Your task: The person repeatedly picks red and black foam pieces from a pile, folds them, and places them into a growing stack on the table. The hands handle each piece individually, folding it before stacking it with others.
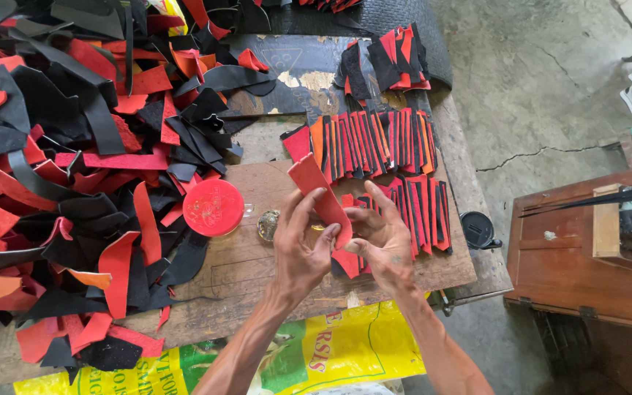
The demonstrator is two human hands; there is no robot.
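My left hand (300, 245) and right hand (383, 241) both grip one red strip (320, 197), fingers clenched on it. A red round lid (213, 208) lies left on the surface (257, 267).

Both hands hold one red leather strip (321, 197) above the wooden worktop (250, 267): the left hand (300, 245) grips its edge, the right hand (383, 238) pinches its lower end. A red round lid (213, 208) lies just left, beside heaped red and black offcuts (74, 190); rows of cut strips (374, 143) lie beyond.
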